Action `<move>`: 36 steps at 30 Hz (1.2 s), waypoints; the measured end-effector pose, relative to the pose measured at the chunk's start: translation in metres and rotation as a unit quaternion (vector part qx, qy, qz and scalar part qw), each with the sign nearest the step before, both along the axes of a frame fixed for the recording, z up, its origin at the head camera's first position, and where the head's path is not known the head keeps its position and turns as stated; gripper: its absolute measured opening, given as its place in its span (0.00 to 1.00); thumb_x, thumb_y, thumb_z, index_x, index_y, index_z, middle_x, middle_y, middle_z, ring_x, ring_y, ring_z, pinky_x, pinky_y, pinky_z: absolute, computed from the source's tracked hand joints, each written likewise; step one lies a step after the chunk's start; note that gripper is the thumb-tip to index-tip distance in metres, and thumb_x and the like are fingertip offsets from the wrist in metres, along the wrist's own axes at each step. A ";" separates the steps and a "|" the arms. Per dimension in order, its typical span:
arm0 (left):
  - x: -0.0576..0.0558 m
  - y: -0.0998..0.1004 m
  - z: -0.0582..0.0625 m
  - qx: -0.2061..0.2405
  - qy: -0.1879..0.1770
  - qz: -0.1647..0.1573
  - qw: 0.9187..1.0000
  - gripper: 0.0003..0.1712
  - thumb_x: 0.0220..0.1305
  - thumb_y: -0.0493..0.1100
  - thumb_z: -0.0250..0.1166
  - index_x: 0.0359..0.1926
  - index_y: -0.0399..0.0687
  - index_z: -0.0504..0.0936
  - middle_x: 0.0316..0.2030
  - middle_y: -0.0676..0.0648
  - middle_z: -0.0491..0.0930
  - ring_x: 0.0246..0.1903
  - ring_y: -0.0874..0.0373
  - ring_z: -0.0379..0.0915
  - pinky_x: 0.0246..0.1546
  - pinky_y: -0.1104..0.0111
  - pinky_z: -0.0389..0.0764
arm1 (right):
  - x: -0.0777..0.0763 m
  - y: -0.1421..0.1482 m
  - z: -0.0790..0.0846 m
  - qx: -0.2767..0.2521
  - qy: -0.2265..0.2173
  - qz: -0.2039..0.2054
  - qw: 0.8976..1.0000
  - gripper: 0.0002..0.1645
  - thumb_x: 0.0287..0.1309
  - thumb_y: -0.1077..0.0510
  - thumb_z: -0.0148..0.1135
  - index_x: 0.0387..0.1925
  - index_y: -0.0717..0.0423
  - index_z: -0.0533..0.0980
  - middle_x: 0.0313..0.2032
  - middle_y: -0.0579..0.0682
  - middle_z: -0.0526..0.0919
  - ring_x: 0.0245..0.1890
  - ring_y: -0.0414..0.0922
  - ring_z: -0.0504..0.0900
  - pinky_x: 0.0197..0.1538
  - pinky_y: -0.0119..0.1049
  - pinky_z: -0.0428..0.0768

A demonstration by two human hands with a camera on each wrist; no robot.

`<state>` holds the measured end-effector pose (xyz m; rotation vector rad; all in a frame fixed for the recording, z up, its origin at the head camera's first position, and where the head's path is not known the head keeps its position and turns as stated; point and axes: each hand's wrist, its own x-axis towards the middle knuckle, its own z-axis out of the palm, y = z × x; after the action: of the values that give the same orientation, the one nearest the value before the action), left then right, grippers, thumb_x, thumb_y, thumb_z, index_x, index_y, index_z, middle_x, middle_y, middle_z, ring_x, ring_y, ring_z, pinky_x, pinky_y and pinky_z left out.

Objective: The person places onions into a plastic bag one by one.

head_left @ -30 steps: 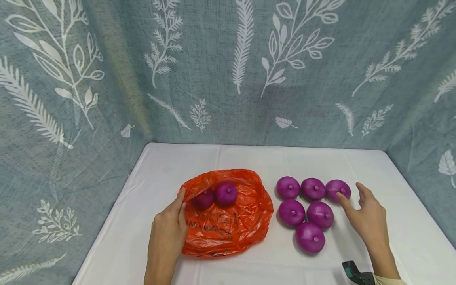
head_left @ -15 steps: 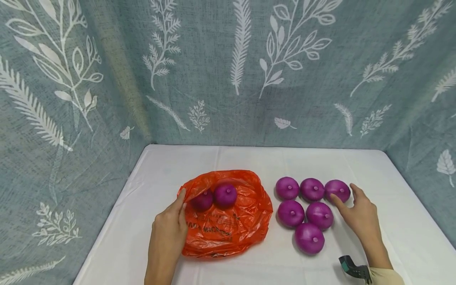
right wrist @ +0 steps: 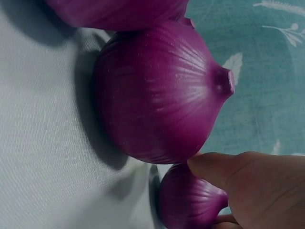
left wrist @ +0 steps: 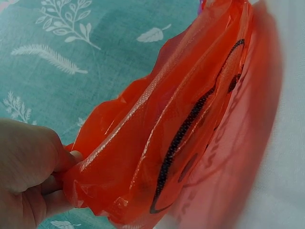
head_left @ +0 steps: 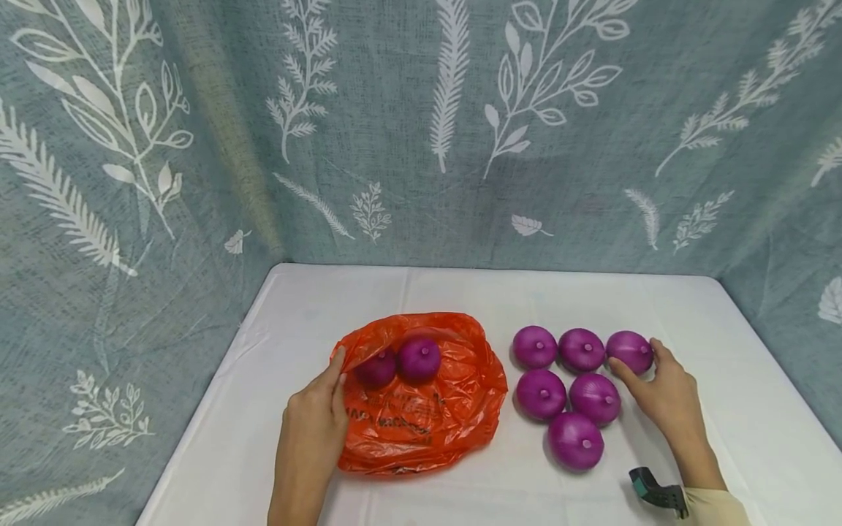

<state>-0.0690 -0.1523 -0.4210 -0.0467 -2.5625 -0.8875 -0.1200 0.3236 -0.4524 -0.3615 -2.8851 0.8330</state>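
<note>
My left hand [head_left: 312,420] pinches the left rim of a red plastic bag [head_left: 454,420], its thumb and fingers on the film in the left wrist view too. Two purple onions [head_left: 419,359] lie inside the bag's mouth, one partly behind the raised rim. On the right, my right hand [head_left: 671,402] grips the far-right onion [head_left: 628,351] of the back row, thumb at its near side and fingers round its right side. The right wrist view shows that onion [right wrist: 188,198] at the hand, partly hidden behind a larger-looking onion [right wrist: 152,95].
Several other purple onions, including a near one [head_left: 575,441], sit close together between the bag and my right hand. A white cloth [head_left: 500,489] covers the table. Teal curtains [head_left: 408,146] with white leaf prints hang behind and at both sides.
My right hand has moved left to the far-right onion and its fingers have closed round it; the onion's stem has turned slightly right. My left hand still holds the bag rim.
</note>
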 end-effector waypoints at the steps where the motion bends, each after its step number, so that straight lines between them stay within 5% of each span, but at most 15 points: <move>1: 0.000 0.000 0.000 0.000 -0.001 0.000 1.000 0.26 0.74 0.28 0.63 0.70 0.36 0.78 0.53 0.30 0.86 0.48 0.36 0.87 0.45 0.45 0.88 | 0.000 0.001 0.000 0.000 0.000 -0.001 1.000 0.61 0.70 0.37 0.66 0.75 0.82 0.53 0.69 0.84 0.62 0.69 0.81 0.63 0.67 0.73 0.69; 12: 0.001 0.000 0.001 -0.003 -0.011 0.007 1.000 0.26 0.74 0.29 0.62 0.71 0.37 0.77 0.53 0.30 0.86 0.48 0.36 0.87 0.46 0.45 0.88 | -0.003 0.004 -0.003 -0.004 0.003 0.006 1.000 0.60 0.72 0.35 0.62 0.75 0.82 0.54 0.66 0.85 0.67 0.64 0.79 0.71 0.62 0.71 0.76; 15: 0.001 0.000 0.001 -0.002 -0.010 0.008 1.000 0.26 0.74 0.28 0.62 0.71 0.37 0.77 0.54 0.31 0.85 0.49 0.36 0.87 0.47 0.45 0.88 | -0.004 0.005 -0.004 0.003 0.024 0.008 1.000 0.58 0.72 0.35 0.63 0.74 0.83 0.56 0.53 0.80 0.78 0.47 0.70 0.81 0.47 0.60 0.84; 17: 0.001 0.000 0.001 -0.002 -0.010 0.008 1.000 0.26 0.74 0.28 0.62 0.71 0.37 0.77 0.54 0.31 0.85 0.50 0.36 0.87 0.47 0.45 0.88 | -0.004 0.006 -0.005 0.005 0.030 0.008 1.000 0.57 0.71 0.35 0.63 0.73 0.82 0.58 0.39 0.72 0.79 0.36 0.61 0.77 0.36 0.50 0.79; 19: 0.001 0.000 0.001 -0.003 -0.009 0.009 1.000 0.26 0.74 0.28 0.62 0.71 0.37 0.77 0.54 0.31 0.85 0.50 0.36 0.87 0.47 0.45 0.88 | -0.005 0.007 -0.006 0.003 0.030 0.006 1.000 0.57 0.71 0.35 0.63 0.73 0.82 0.58 0.34 0.67 0.77 0.36 0.59 0.76 0.36 0.51 0.80; 22: 0.001 0.000 0.001 -0.003 -0.007 0.009 1.000 0.26 0.74 0.28 0.62 0.71 0.37 0.77 0.53 0.31 0.86 0.49 0.36 0.87 0.47 0.45 0.88 | -0.006 0.008 -0.006 -0.015 0.017 0.003 1.000 0.58 0.71 0.35 0.63 0.75 0.80 0.57 0.47 0.76 0.82 0.49 0.70 0.81 0.51 0.64 0.84; 25: 0.001 0.000 0.000 -0.002 -0.005 0.008 1.000 0.26 0.74 0.28 0.62 0.71 0.37 0.77 0.53 0.31 0.86 0.48 0.37 0.87 0.46 0.45 0.88 | -0.008 0.007 -0.006 -0.032 0.013 0.000 0.999 0.59 0.70 0.35 0.64 0.76 0.79 0.56 0.65 0.81 0.71 0.65 0.78 0.71 0.63 0.72 0.74; 36: 0.000 0.001 0.001 -0.001 -0.004 0.003 1.000 0.26 0.74 0.28 0.62 0.71 0.37 0.78 0.54 0.31 0.85 0.50 0.37 0.87 0.47 0.45 0.88 | -0.003 0.007 -0.008 -0.098 0.031 -0.011 0.995 0.58 0.67 0.39 0.70 0.77 0.75 0.57 0.71 0.78 0.64 0.70 0.73 0.68 0.65 0.66 0.75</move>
<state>-0.0693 -0.1514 -0.4203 -0.0365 -2.5693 -0.8832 -0.1230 0.3302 -0.4602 -0.3792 -2.7448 1.1071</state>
